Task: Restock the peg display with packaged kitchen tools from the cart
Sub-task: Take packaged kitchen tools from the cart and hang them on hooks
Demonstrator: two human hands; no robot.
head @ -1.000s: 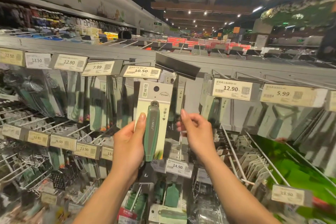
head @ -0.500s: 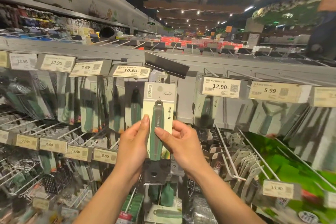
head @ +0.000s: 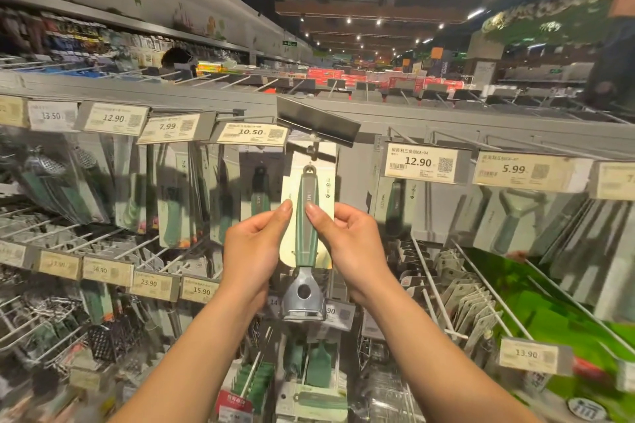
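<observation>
my left hand (head: pixel 254 244) pinches the left edge of the packaged tool (head: pixel 307 233), thumb on the front, and my right hand (head: pixel 350 244) pinches the right edge the same way. the pack is up at the hook (head: pixel 311 148) under the flipped-up blank label holder (head: pixel 316 120). i can't tell whether its hole is on the hook yet.

it should be light. the backing card is thin and will bend, and the metal head pokes out below, so i expect it to swing. holding both card edges seems best, higher up near the hole if it needs steering.

count: one pack in my hands, and one like it hanging just left under the 10.50 tag (head: pixel 252 133). i can read six prices along the top row.
</observation>
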